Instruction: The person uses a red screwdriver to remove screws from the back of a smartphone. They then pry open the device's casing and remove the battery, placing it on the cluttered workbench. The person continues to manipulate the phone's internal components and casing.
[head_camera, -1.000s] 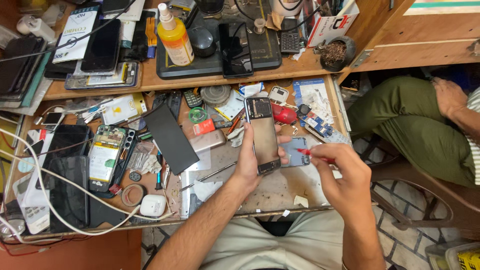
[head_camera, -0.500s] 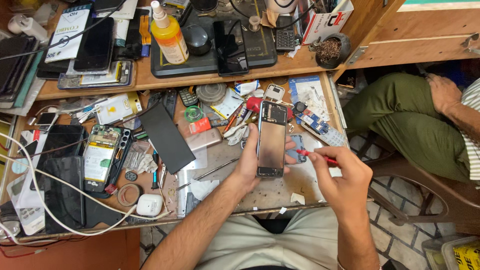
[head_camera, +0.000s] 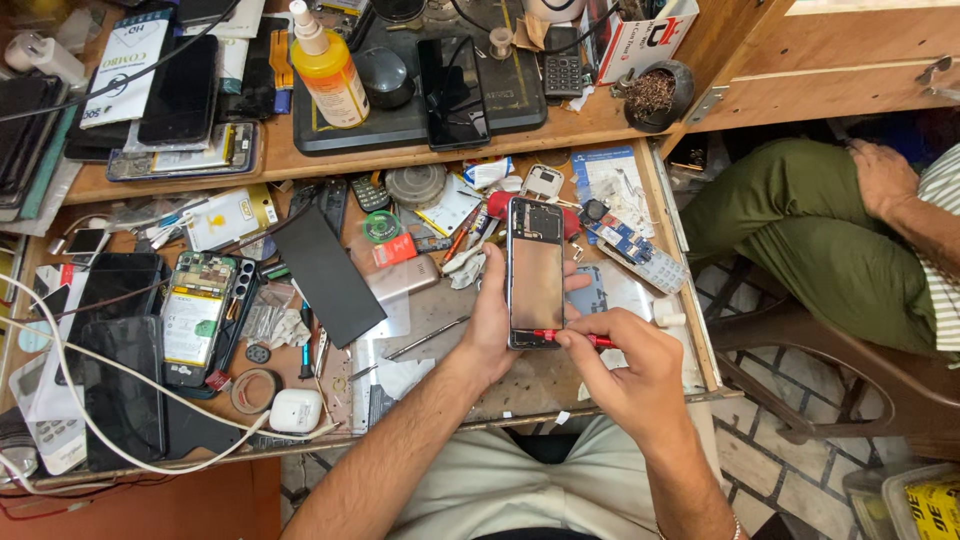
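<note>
My left hand (head_camera: 492, 318) grips an opened smartphone (head_camera: 535, 270) by its left edge, holding it upright over the cluttered work tray (head_camera: 690, 330). The phone's back is off and its inner frame shows. My right hand (head_camera: 628, 370) pinches a red-handled tool (head_camera: 572, 337), its tip laid against the phone's bottom edge. Both forearms reach in from the bottom of the view.
A black phone panel (head_camera: 328, 275), metal tweezers (head_camera: 425, 337), another opened phone with a battery (head_camera: 192, 315) and a white charger (head_camera: 296, 410) lie on the tray. An orange bottle (head_camera: 328, 70) stands on the shelf above. Another person in green trousers (head_camera: 830, 240) sits at right.
The phone has shifted slightly right and lower in my left hand. My right hand has brought the red tool from beside the phone to its bottom edge.
</note>
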